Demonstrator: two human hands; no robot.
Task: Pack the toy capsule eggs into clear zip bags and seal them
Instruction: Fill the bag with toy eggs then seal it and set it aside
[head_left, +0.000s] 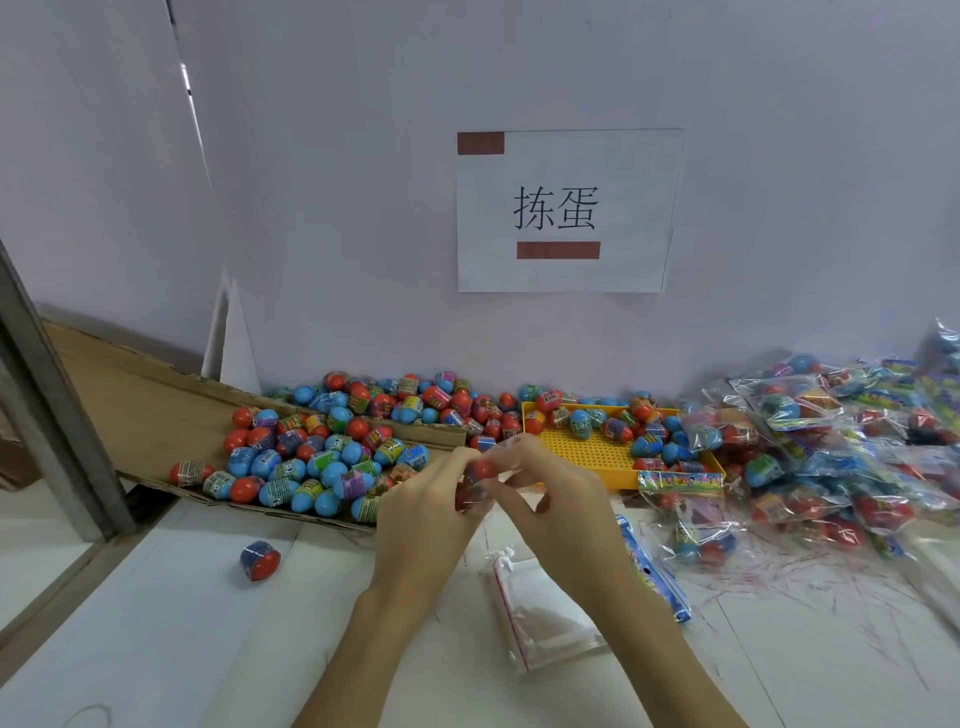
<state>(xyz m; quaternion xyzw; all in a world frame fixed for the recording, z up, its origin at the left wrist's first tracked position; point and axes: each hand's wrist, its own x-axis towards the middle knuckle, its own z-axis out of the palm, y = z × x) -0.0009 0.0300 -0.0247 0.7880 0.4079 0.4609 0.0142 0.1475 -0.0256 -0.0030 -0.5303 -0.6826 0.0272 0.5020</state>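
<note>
Zip bag (480, 480) w/ eggs, pinched betw. both hands' curled fingers (524, 457).

My left hand (431, 499) and right hand (550, 499) cover most of the bag (480, 480) I pinch, so its seal and egg count I cannot tell. The packed bags (831, 457) run off the right edge. Egg (260, 560) labels are too blurred to read
</note>
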